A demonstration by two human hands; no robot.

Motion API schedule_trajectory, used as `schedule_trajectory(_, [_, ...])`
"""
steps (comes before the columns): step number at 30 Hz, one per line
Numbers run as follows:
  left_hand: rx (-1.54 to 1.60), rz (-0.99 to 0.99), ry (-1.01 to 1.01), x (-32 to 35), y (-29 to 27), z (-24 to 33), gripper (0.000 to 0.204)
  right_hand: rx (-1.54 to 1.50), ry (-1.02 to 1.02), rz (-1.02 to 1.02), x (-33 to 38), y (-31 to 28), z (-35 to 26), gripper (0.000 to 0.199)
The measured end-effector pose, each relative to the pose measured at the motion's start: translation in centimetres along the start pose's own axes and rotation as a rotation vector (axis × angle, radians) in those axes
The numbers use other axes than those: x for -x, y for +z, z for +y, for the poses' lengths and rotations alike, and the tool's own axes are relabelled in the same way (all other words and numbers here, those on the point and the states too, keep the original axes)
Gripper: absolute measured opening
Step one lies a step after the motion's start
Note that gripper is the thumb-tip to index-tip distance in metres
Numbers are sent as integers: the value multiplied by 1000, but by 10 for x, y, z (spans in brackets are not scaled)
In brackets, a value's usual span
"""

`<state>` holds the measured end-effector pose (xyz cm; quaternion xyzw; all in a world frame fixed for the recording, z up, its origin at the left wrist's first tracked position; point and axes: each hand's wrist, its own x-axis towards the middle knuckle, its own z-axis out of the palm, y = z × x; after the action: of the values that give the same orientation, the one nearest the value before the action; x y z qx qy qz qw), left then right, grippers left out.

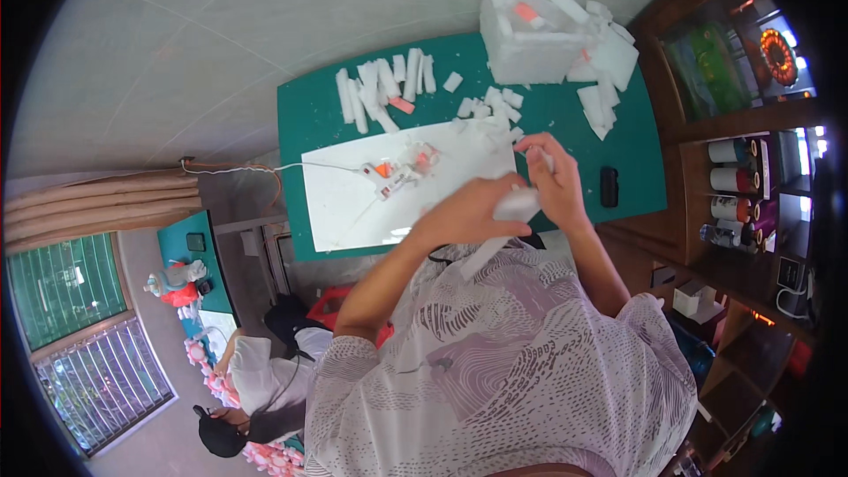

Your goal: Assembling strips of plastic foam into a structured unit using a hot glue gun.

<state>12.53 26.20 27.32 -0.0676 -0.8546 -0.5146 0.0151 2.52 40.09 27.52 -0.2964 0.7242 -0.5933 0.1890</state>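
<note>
Both hands are close together over the near right edge of the white board [344, 212]. My left hand [477, 210] is closed on a white foam strip [518, 205] whose end sticks out toward the right hand. A second long white strip [481, 258] slants down below the left hand, against the shirt; whether the fingers hold it is hidden. My right hand [558, 178], fingers bent, pinches a small white foam piece [548, 162]. Small cut foam blocks [495, 106] lie just beyond the hands.
On the green table [636, 159] are foam strips [380, 84], a large foam stack [534, 44] and a black case [609, 186]. A white-and-orange device [385, 175] with a white cord lies on the board. Shelves [742, 203] stand right; another person [265, 375] sits left.
</note>
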Motion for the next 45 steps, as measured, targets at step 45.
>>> schedule_trajectory(45, [1722, 1002, 14, 58, -119, -124, 22, -433, 200, -197, -7, 134, 23, 27])
